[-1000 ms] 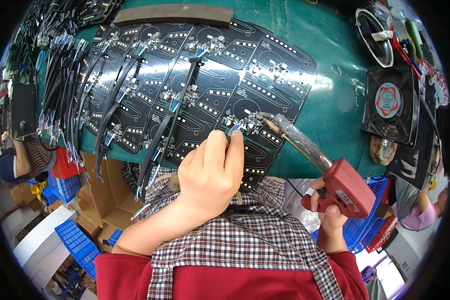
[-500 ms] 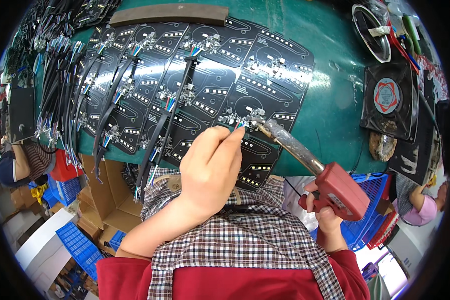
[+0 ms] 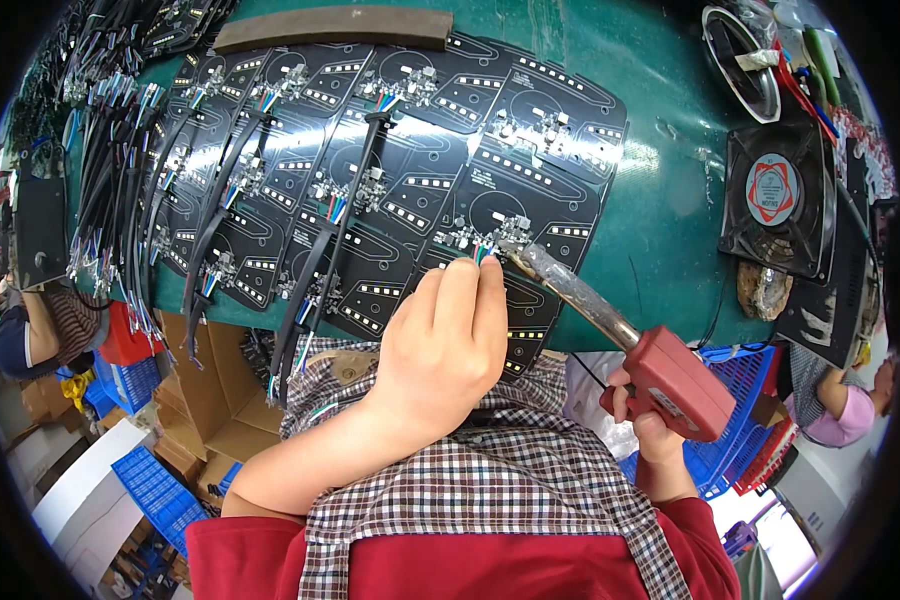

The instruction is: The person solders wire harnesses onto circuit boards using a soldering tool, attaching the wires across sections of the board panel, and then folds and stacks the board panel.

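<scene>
My left hand [image 3: 442,345] is closed, its fingertips pinching thin coloured wires [image 3: 484,249] against the front edge of the component cluster on a black circuit board [image 3: 560,205]. The rest of the cable is hidden beneath my hand. In my right hand [image 3: 656,432] is a red soldering gun [image 3: 682,385], with my fingers wrapped round its handle. Its long metal barrel slants up and left. The tip is at the board's components, just right of the wires; whether it touches them I cannot tell.
More black boards lie to the left, several with black cables [image 3: 315,265] attached. A brown bar [image 3: 335,29] rests along their far edge. Bundled cables [image 3: 120,170] are piled at the left. A square fan [image 3: 776,195] and a round speaker-like ring [image 3: 742,62] stand at the right.
My left hand has shifted slightly right, and its fingers have regrouped on the wires, with more of the coloured strands showing. The soldering gun has moved very slightly left.
</scene>
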The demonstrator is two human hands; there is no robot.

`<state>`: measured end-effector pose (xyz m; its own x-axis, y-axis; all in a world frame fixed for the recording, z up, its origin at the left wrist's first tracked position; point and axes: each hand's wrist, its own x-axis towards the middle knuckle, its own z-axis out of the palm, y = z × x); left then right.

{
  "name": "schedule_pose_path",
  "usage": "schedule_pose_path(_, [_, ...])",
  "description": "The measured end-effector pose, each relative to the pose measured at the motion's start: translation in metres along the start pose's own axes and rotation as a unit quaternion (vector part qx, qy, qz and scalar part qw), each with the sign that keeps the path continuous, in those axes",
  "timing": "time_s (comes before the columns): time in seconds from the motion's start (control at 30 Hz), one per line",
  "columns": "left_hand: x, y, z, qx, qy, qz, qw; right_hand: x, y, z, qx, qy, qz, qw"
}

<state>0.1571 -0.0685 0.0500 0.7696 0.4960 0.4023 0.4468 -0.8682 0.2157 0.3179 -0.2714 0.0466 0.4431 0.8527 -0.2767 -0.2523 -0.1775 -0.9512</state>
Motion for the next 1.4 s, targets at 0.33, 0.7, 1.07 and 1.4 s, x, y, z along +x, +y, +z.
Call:
schedule_pose_path(0.33, [0.001, 0.003, -0.003, 0.005, -0.026, -0.019, 0.999, 0.0, 0.003, -0.002, -0.119, -0.023, -0.025, 0.992])
schedule_pose_path(0.7, [0.006, 0.006, -0.007, 0.053, -0.05, -0.008, 0.997, 0.008, -0.009, -0.006, -0.279, -0.024, -0.099, 0.955])
schedule_pose_path(1.07, [-0.004, 0.002, -0.005, 0.026, -0.041, 0.0, 0.999, 0.008, -0.017, 0.009, 0.038, -0.004, 0.016, 0.999])
schedule_pose_path(1.4, [0.0, 0.004, -0.004, -0.028, -0.006, -0.029, 0.999, 0.01, -0.017, 0.009, 0.002, 0.007, 0.03, 1.0])
